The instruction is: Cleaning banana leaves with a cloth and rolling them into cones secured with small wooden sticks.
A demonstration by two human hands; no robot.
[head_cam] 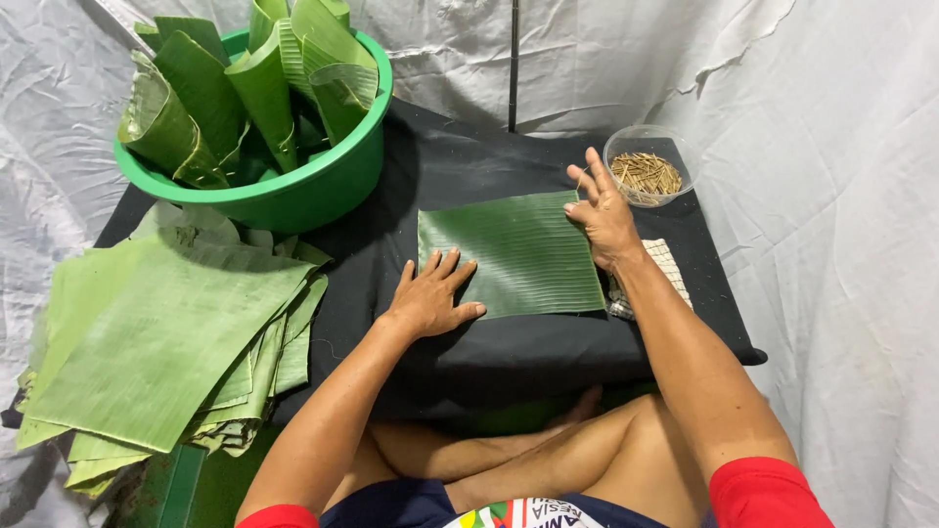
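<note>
A rectangular green banana leaf piece (514, 252) lies flat on a black cloth-covered low table (518, 347). My left hand (431, 296) rests palm down, fingers spread, on the leaf's near left corner. My right hand (603, 209) presses flat on the leaf's far right edge, fingers apart. Neither hand grips anything.
A green basin (293, 191) full of rolled banana leaves stands at the back left. A stack of flat cut leaves (166, 342) lies at the left. A clear bowl of small wooden sticks (647, 166) sits at the back right, with a checked cloth (671, 264) beside my right wrist.
</note>
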